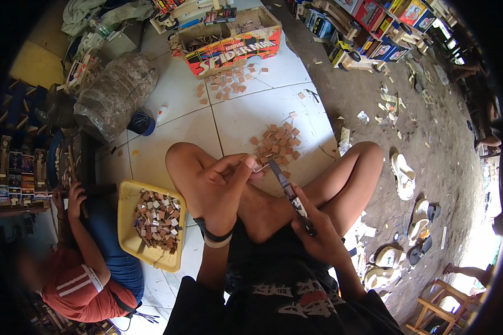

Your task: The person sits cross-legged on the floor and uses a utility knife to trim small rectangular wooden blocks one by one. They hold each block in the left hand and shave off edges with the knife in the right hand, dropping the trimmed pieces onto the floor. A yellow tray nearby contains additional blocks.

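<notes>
My left hand [226, 181] is closed in a pinch on a small pale piece [257, 167], partly hidden by the fingertips. Wrapped round the handle of a utility knife [297, 209] is my right hand [320, 226]. The knife's grey blade points up and left, its tip close to the pinched piece. Just beyond both hands, a loose pile of small brown square pieces [278, 140] lies on the white tiled floor [179, 125]. By my left knee stands a yellow plastic tub [124, 215], holding many brown and white small squares [156, 223].
A printed open box [235, 53] stands at the far side, with scattered squares [229, 84] before it. A stuffed clear plastic bag [117, 95] and dark blue cup [142, 124] sit left. Another person [89, 279] works there. Sandals [402, 176] and toy trucks [369, 33] are right.
</notes>
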### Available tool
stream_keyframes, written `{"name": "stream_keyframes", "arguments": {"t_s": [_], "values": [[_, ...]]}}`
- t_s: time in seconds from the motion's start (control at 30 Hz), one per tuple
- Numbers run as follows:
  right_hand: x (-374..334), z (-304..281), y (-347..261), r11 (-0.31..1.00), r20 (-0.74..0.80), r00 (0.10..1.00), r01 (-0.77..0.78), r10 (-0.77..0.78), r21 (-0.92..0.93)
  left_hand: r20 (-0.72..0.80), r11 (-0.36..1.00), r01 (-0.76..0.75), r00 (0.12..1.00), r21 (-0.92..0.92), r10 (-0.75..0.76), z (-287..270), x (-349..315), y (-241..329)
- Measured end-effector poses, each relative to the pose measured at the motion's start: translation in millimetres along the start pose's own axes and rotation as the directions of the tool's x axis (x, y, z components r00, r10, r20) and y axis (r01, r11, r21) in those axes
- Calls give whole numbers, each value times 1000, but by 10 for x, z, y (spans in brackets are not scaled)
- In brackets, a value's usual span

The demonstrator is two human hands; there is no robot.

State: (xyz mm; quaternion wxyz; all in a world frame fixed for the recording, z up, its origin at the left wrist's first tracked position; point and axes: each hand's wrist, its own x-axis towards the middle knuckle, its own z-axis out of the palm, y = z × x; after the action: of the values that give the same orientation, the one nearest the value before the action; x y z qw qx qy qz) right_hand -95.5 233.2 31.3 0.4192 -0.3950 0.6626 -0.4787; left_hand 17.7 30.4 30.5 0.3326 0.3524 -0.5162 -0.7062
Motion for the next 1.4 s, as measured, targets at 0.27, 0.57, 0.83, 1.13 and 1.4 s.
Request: {"name": "stream_keyframes", "arguments": {"t_s": [0.27,0.57,0.83,1.13,1.4], "values": [[18,151,-64,995,-64,996,53,-58,-87,-180,983,-91,982,-157,62,130,-91,-176],[-33,38,-85,992,104,992,-77,67,101,179,924,66,984,-378,3,-42,-57,-179],[-125,6,28,601,505,861,-435,58,671,668,712,411,736,-569,108,-215,1,-431],[-60,153,-45,994,120,990,-80,71,75,540,759,380,841,-529,-45,-164,-6,-389],[-22,235,-38,984,1,998,57,-57,-169,523,738,406,848,-538,-85,-227,-31,-459]]}}
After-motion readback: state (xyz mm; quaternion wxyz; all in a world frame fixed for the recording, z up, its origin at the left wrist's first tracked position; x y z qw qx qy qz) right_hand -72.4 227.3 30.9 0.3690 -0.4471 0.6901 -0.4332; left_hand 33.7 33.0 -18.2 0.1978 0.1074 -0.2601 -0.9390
